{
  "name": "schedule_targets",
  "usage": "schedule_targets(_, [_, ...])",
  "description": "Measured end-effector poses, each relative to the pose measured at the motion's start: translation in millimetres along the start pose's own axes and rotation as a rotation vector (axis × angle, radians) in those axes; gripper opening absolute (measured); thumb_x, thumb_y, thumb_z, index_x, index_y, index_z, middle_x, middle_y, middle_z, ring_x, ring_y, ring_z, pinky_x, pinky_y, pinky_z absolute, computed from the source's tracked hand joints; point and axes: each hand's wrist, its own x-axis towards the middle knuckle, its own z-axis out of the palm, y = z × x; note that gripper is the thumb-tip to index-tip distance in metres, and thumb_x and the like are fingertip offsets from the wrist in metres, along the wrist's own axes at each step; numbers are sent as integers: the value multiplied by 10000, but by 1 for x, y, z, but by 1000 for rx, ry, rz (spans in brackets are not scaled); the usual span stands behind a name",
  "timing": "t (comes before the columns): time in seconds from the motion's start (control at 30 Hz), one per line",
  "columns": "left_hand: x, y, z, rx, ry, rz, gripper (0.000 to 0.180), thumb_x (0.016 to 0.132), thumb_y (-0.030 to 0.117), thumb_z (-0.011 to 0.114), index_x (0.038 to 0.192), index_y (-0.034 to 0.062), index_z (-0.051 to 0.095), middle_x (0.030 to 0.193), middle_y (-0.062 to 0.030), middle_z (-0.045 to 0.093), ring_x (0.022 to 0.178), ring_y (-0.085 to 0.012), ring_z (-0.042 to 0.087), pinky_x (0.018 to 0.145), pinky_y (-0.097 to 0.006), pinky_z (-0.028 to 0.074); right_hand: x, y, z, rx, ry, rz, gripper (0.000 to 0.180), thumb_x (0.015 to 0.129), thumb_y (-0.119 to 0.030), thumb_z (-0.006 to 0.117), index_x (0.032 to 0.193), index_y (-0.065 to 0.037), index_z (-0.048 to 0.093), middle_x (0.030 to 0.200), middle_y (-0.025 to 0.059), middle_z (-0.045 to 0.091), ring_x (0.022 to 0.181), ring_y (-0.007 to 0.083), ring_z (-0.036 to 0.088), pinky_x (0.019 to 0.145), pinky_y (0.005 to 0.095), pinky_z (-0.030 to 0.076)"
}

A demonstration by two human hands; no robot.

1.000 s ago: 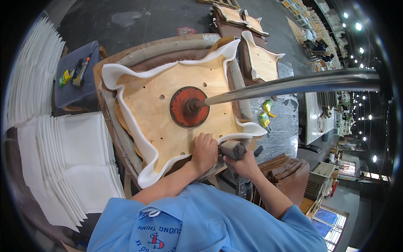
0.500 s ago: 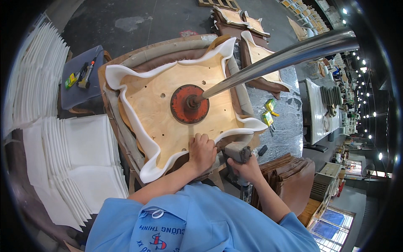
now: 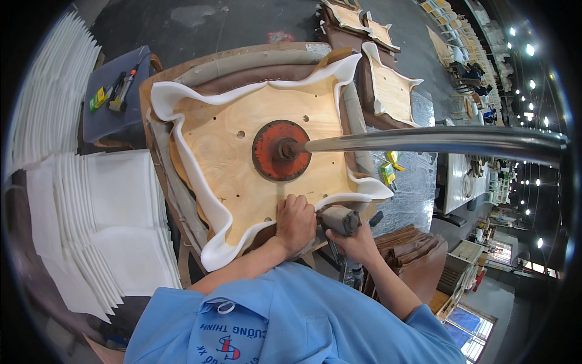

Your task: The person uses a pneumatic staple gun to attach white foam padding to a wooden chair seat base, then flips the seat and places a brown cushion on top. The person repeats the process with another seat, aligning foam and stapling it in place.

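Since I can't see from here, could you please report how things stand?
Left hand at near edge of wooden board. Right hand gripping grey tool. Red disc on metal pole covering the board's middle.

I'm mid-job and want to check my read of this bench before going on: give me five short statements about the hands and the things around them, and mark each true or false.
1. The right hand grips a gun-shaped tool. True.
2. The left hand holds a hammer. False: it is at the near edge of the wooden board, with no hammer in it.
3. The red disc is on the wooden board. True.
4. The foam around the board's edges is black. False: it is white.
5. The stack of brown sheets lies to the left of the board. False: it lies to the right.
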Motion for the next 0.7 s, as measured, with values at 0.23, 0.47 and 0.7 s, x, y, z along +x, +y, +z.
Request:
schedule_targets(0.23, [2,4,-28,13,-50,8,203,864,230,864,941,84,746,1057,-115,613,1082,-354,558,952,-516,418,5,7,5,-102,67,-95,554,946,-176,891,1444,-35,694,1194,134,806,1093,261,757,973,402,586])
schedule_targets(0.47, [-6,0,-27,40,-71,45,202,840,245,894,924,102,780,1054,-84,634,1088,-333,561,959,-502,412,-13,22,5,146,92,-72,653,970,-127,874,1572,-74,627,955,25,737,668,90,641,606,287,540])
schedule_targets(0.7, [-7,-4,-11,-15,-8,-1,104,873,197,807,863,110,751,1000,-56,640,1085,-307,556,936,-494,386,-16,16,10,113,54,-33,683,961,-136,885,1590,-85,626,950,25,747,675,84,634,628,304,544])
